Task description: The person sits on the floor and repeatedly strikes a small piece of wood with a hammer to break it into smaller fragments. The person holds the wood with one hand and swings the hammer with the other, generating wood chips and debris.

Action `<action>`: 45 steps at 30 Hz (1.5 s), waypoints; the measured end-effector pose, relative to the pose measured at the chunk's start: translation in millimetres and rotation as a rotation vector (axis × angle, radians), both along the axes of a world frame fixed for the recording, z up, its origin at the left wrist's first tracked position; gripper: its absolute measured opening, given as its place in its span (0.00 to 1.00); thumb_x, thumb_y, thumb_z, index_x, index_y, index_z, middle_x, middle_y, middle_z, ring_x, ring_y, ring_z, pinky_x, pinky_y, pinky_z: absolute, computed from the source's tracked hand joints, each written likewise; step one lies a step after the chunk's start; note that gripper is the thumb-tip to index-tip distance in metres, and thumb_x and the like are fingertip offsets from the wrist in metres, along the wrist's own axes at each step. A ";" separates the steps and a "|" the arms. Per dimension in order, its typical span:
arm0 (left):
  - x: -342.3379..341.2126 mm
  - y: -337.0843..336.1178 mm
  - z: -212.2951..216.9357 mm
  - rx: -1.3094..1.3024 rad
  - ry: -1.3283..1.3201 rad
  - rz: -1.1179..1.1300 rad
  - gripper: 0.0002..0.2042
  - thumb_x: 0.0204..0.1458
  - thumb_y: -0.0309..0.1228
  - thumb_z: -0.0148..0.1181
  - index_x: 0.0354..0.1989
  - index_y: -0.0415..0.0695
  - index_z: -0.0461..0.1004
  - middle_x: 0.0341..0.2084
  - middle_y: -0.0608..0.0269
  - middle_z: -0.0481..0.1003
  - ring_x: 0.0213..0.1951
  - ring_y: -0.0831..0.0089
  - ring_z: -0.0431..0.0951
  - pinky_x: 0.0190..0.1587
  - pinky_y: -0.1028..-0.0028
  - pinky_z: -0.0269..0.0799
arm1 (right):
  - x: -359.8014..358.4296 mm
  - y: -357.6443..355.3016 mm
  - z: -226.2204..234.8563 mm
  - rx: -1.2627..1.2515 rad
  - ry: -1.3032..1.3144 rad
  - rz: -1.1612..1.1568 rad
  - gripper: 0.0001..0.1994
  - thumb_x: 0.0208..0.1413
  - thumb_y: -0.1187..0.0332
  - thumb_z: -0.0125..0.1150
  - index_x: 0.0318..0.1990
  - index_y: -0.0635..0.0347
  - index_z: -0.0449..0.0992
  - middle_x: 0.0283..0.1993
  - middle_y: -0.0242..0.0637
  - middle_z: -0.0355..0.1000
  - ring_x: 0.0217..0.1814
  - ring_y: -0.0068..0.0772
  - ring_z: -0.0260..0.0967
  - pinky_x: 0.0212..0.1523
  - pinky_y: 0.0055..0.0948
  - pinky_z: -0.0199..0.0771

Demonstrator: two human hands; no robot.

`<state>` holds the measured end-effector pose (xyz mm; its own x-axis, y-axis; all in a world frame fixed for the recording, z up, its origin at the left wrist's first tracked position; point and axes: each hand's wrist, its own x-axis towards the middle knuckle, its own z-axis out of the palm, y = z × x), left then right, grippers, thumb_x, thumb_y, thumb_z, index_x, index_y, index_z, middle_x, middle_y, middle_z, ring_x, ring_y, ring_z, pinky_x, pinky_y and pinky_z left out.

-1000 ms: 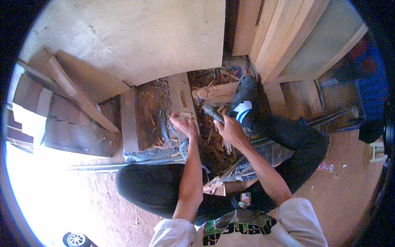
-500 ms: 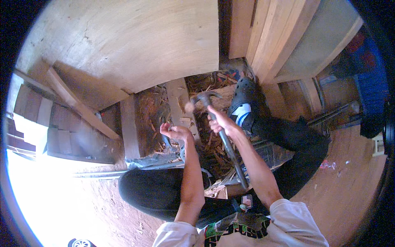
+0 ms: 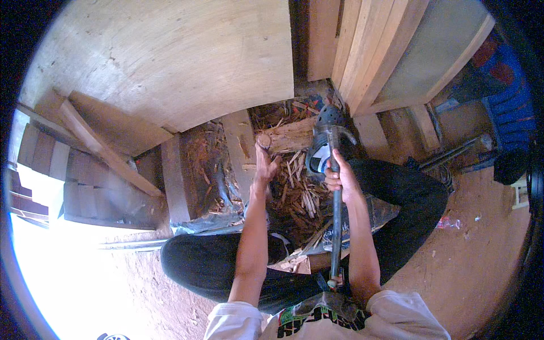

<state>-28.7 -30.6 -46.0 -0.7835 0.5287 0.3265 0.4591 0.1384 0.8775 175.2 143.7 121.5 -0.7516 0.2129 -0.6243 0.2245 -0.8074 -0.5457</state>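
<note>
My right hand [image 3: 342,180] is closed around the long dark handle of a claw hammer [image 3: 336,221]. Its head is raised in front of the clog on my right foot [image 3: 331,118]. On the left, my left hand [image 3: 265,168] reaches forward to the rounded end of a rough log [image 3: 292,136], its fingers at that end and the thumb spread apart. The fingertips are partly hidden against the wood. Splintered wood pieces [image 3: 306,199] and brown debris lie below the log, between my legs.
A large plywood panel [image 3: 170,56] stands at the far left, with a slanted board [image 3: 107,144] below it. Upright timbers [image 3: 374,51] rise at the far right. A flat plank [image 3: 239,144] lies left of the log. Blue fabric [image 3: 513,107] hangs at the right.
My right hand has moved right with the hammer, which now points almost straight ahead. My left hand has moved forward to the log's end, its thumb spread.
</note>
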 end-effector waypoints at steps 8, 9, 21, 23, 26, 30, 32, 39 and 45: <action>28.6 -12.7 13.3 0.443 -0.227 0.400 0.34 0.51 0.39 0.55 0.64 0.33 0.53 0.62 0.45 0.57 0.65 0.54 0.56 0.66 0.60 0.48 | -39.9 -16.6 -35.0 -0.168 -0.022 -0.298 0.24 0.54 0.39 0.56 0.26 0.50 0.65 0.13 0.16 0.47 0.09 0.11 0.41 0.08 0.14 0.40; 32.8 -17.9 12.2 0.531 -0.232 0.520 0.32 0.52 0.39 0.52 0.63 0.33 0.55 0.62 0.45 0.59 0.64 0.55 0.56 0.66 0.60 0.48 | -54.2 -28.1 -42.6 -0.170 -0.087 -0.367 0.25 0.51 0.38 0.59 0.27 0.51 0.63 0.14 0.16 0.46 0.10 0.11 0.41 0.09 0.15 0.40; 47.7 3.1 50.0 0.338 -0.104 0.340 0.30 0.48 0.28 0.38 0.63 0.28 0.57 0.60 0.43 0.64 0.61 0.60 0.65 0.63 0.68 0.56 | -63.0 -67.3 -70.2 -0.214 -0.017 0.026 0.25 0.55 0.37 0.52 0.24 0.49 0.64 0.10 0.18 0.48 0.07 0.13 0.41 0.08 0.18 0.40; 48.1 -0.6 59.2 0.283 -0.080 0.247 0.30 0.47 0.25 0.37 0.63 0.28 0.57 0.59 0.42 0.65 0.60 0.61 0.67 0.62 0.69 0.58 | -63.5 -57.9 -76.9 -0.233 -0.031 -0.170 0.26 0.54 0.35 0.52 0.22 0.48 0.64 0.10 0.18 0.48 0.08 0.13 0.42 0.08 0.17 0.42; 41.1 -11.1 55.0 0.176 -0.029 0.290 0.30 0.46 0.24 0.38 0.63 0.30 0.58 0.58 0.42 0.66 0.59 0.62 0.67 0.60 0.70 0.60 | -69.6 -57.5 -81.1 -0.213 0.081 -0.138 0.26 0.53 0.36 0.54 0.25 0.49 0.64 0.12 0.18 0.49 0.08 0.13 0.43 0.09 0.17 0.42; 44.6 -14.5 22.9 0.596 -0.236 0.535 0.23 0.48 0.26 0.45 0.54 0.32 0.68 0.43 0.53 0.74 0.38 0.72 0.72 0.42 0.72 0.68 | -77.0 -77.1 -68.5 0.034 -0.016 0.406 0.25 0.53 0.37 0.54 0.28 0.51 0.63 0.13 0.19 0.50 0.09 0.13 0.44 0.09 0.18 0.42; 44.4 -18.3 11.9 0.461 -0.290 0.531 0.18 0.48 0.28 0.50 0.46 0.32 0.72 0.33 0.60 0.75 0.29 0.77 0.70 0.34 0.73 0.68 | -75.8 -94.6 -58.6 -0.012 0.023 0.512 0.25 0.55 0.37 0.53 0.28 0.51 0.63 0.13 0.19 0.50 0.08 0.13 0.44 0.09 0.18 0.42; 34.3 -25.3 34.4 0.246 -0.304 0.265 0.26 0.43 0.18 0.41 0.56 0.33 0.68 0.41 0.56 0.77 0.41 0.77 0.73 0.48 0.74 0.68 | -52.4 -103.9 -49.1 -0.084 -0.059 0.265 0.25 0.56 0.37 0.51 0.28 0.50 0.64 0.12 0.18 0.49 0.08 0.14 0.42 0.09 0.19 0.39; 25.3 -13.0 67.6 0.015 -0.192 0.374 0.24 0.48 0.29 0.62 0.54 0.33 0.70 0.43 0.55 0.79 0.44 0.77 0.76 0.51 0.74 0.68 | -27.7 -36.5 -33.3 -0.110 0.102 0.072 0.24 0.55 0.37 0.52 0.28 0.49 0.66 0.12 0.17 0.48 0.09 0.11 0.41 0.08 0.16 0.39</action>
<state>-3.4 -43.6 21.5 -0.9680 0.1926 0.1611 0.2073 0.2509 0.9456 147.5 107.2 88.2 -0.8230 0.0911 -0.5606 0.2319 -0.8471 -0.4782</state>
